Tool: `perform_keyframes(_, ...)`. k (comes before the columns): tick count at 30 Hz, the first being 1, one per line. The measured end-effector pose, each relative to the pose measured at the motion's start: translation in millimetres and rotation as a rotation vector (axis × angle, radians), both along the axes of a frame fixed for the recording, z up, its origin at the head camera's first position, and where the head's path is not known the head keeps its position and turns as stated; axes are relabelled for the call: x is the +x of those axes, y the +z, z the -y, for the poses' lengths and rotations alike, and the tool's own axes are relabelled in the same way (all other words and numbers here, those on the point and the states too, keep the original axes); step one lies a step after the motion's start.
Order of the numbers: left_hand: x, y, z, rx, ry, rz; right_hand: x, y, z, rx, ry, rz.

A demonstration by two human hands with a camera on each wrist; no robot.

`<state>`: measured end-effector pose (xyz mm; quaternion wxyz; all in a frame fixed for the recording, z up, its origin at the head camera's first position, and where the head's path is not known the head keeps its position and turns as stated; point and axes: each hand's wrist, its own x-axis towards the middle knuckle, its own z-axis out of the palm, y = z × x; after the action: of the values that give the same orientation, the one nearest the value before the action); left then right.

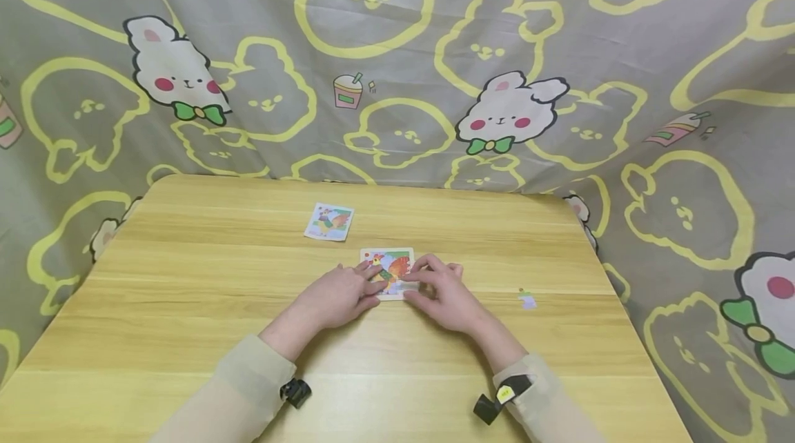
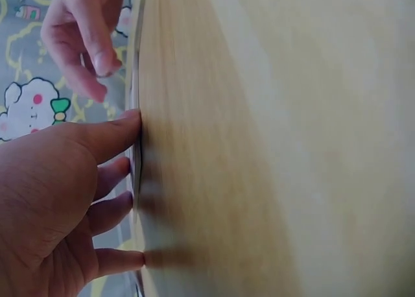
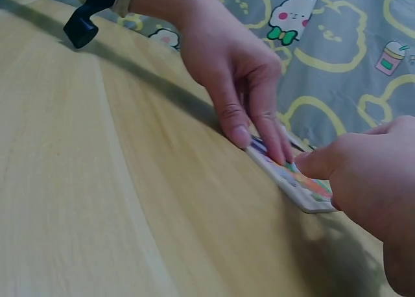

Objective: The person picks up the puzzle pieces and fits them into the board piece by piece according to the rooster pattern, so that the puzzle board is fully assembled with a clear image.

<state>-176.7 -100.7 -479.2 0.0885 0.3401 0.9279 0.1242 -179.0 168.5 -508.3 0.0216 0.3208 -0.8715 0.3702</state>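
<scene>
A small jigsaw puzzle (image 1: 391,262) with a colourful rooster picture lies in a white-edged tray on the table. My left hand (image 1: 340,294) rests on its left side, fingertips on the picture and the thumb at the near edge, as the right wrist view also shows. Over the right side is my right hand (image 1: 446,294), its fingers bent and their tips at the picture. No piece shows between those fingers, though they partly hide that side. A loose puzzle piece (image 1: 527,301), pale blue with a little green, lies to the right of the right hand.
Beyond the puzzle, to the left, a paper card (image 1: 330,222) bears the same rooster picture. Everything lies on a light wooden table (image 1: 205,277). A grey curtain (image 1: 397,70) with yellow outlines and rabbits hangs behind the table and along both sides.
</scene>
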Motion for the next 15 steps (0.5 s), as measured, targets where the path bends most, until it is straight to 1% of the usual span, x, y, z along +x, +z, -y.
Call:
perform_keyframes(9, 3.2, 1.6, -2.1, -0.032, 0.036, -0.001, 9.9, 11.4, -33, -0.038, -0.019, -0.041)
perform_keyframes(15, 3.5, 0.7, -1.0, -0.019, 0.029, -0.006, 18.7, 17.6, -63, -0.042, -0.055, -0.077)
